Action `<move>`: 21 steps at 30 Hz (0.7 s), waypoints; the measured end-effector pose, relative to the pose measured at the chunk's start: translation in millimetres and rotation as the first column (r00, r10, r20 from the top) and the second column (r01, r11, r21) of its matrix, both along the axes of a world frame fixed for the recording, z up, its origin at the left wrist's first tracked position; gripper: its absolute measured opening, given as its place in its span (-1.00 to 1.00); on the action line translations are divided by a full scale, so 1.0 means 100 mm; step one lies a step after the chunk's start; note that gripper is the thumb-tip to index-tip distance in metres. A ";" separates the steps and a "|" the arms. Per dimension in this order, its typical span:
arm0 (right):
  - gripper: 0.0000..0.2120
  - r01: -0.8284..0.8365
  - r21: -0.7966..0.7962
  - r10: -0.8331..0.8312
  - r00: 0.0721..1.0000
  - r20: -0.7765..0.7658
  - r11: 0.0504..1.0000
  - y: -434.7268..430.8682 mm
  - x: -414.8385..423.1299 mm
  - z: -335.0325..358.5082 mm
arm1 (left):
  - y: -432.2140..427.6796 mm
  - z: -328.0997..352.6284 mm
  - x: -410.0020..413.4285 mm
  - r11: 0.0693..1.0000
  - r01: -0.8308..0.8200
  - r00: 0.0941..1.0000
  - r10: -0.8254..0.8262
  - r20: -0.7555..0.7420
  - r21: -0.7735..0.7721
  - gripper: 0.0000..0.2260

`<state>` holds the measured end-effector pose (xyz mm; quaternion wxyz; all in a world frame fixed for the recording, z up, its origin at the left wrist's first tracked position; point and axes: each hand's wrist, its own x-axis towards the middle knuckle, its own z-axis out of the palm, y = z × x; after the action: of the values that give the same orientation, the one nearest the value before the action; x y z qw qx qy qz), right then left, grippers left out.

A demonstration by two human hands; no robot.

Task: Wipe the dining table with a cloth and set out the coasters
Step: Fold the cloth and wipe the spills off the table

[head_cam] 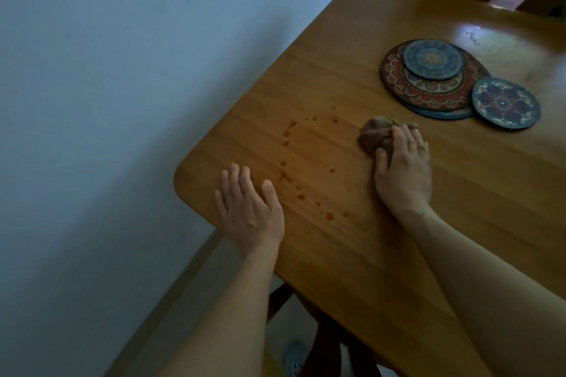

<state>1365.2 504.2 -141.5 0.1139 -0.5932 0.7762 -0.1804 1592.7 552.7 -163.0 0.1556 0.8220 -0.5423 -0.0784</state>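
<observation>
Wood tabletop (352, 254), glossy, filled the right half of the view. Nearest in, the left hand (249, 210) lay flat near the table's 9 o'clock edge, fingers spread, holding nothing, apparently bracing. Between the hands ran a trail of reddish spots (294, 168), roughly from 6 toward 12 o'clock, unwiped. At 3 o'clock of that trail the right hand (402, 167) pressed down on a bunched brown cloth (375, 136), fingers curled over its near part, thumb on its side. The cloth was a wad; long axis looked to run about 10 to 4 o'clock, bulk sticking out toward 10, though hard to say with the hand on it. Farther out at 1 o'clock, the coasters: a large red mat (428, 90) with a blue coaster (432, 60) on top, another rim showing underneath, and one separate coaster (505, 103) touching at 4 o'clock. My read: wiping barely started. Best approach: flatten the cloth, sweep toward 9 o'clock through the spots with steady pressure, keeping clear of the stack.
</observation>
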 end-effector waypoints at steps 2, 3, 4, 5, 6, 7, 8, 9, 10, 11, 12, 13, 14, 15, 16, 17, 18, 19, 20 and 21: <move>-0.49 -0.125 0.011 0.125 0.992 0.000 0.992 0.05 0.03 0.01 | 0.00 0.00 -0.01 1.000 0.001 1.000 -0.001 0.004 -0.001 -0.40; -0.49 -0.192 0.013 0.192 0.981 0.000 0.981 0.11 0.04 0.01 | 0.00 0.00 -0.01 1.000 0.001 1.000 -0.001 0.004 -0.002 -0.40; -0.49 -0.254 0.013 0.254 0.967 0.005 0.967 0.18 0.06 0.01 | -0.01 0.00 -0.01 1.000 0.000 1.000 0.000 0.005 -0.002 -0.40; -0.49 -0.310 0.015 0.310 0.951 0.014 0.951 0.26 0.06 0.02 | -0.01 0.00 -0.01 1.000 -0.001 1.000 0.001 0.005 0.000 -0.40; -0.49 -0.363 0.017 0.363 0.932 0.025 0.932 0.34 0.06 0.03 | -0.01 0.00 -0.01 1.000 0.000 1.000 0.000 0.006 0.000 -0.39; -0.49 -0.417 0.025 0.416 0.909 0.035 0.909 0.43 0.03 0.05 | -0.01 0.01 0.00 1.000 0.002 1.000 -0.002 0.006 -0.001 -0.39; -0.49 -0.474 0.040 0.472 0.881 0.037 0.880 0.52 -0.02 0.07 | -0.01 0.01 0.00 1.000 0.002 1.000 -0.002 0.006 -0.003 -0.39; -0.49 -0.529 0.061 0.528 0.849 0.028 0.847 0.61 -0.11 0.07 | -0.02 0.01 0.00 1.000 0.003 1.000 -0.003 0.006 -0.006 -0.39; -0.48 -0.573 0.083 0.574 0.819 0.006 0.816 0.68 -0.23 0.06 | -0.01 0.01 0.01 1.000 0.003 1.000 -0.003 0.006 -0.009 -0.38; -0.48 -0.594 0.094 0.598 0.801 -0.023 0.799 0.73 -0.38 0.06 | -0.01 0.01 0.01 1.000 0.004 1.000 -0.004 0.006 -0.010 -0.38; -0.48 -0.588 0.086 0.592 0.804 -0.047 0.804 0.77 -0.52 0.05 | -0.01 0.01 0.01 1.000 0.002 1.000 -0.002 0.006 -0.013 -0.38; -0.48 -0.550 0.058 0.552 0.832 -0.047 0.833 0.78 -0.64 0.04 | -0.01 0.01 0.01 1.000 -0.001 1.000 0.001 0.008 -0.016 -0.38; -0.50 -0.482 0.019 0.482 0.876 -0.022 0.876 0.76 -0.72 0.04 | -0.01 0.01 0.01 1.000 -0.004 1.000 0.004 0.010 -0.019 -0.37; -0.52 -0.390 -0.009 0.390 0.921 0.016 0.921 0.70 -0.75 0.03 | -0.01 0.01 0.01 1.000 -0.007 1.000 0.007 0.012 -0.023 -0.37; -0.54 -0.288 -0.021 0.289 0.956 0.047 0.957 0.61 -0.74 0.03 | -0.01 0.01 0.01 1.000 -0.009 1.000 0.009 0.012 -0.028 -0.37; -0.54 -0.193 -0.023 0.194 0.979 0.062 0.981 0.49 -0.70 0.03 | -0.01 0.01 0.01 1.000 -0.010 1.000 0.010 0.008 -0.030 -0.37; -0.53 -0.125 -0.022 0.126 0.990 0.064 0.992 0.34 -0.64 0.02 | -0.01 0.01 0.01 1.000 -0.010 1.000 0.010 0.002 -0.028 -0.37; -0.53 -0.088 -0.026 0.089 0.994 0.063 0.996 0.19 -0.57 0.01 | -0.01 0.01 0.01 1.000 -0.012 1.000 0.012 -0.001 -0.026 -0.37; -0.53 -0.078 -0.028 0.079 0.995 0.062 0.997 0.03 -0.49 -0.01 | 0.00 0.00 0.01 1.000 -0.014 1.000 0.014 0.000 -0.024 -0.38; -0.52 -0.086 -0.028 0.088 0.994 0.060 0.996 -0.12 -0.40 -0.03 | -0.01 0.00 0.01 1.000 -0.016 1.000 0.016 0.004 -0.023 -0.38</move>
<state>1325.0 492.2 -144.6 0.1380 -0.6221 0.7433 -0.2034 1593.9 552.2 -163.4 0.1646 0.8246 -0.5368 -0.0693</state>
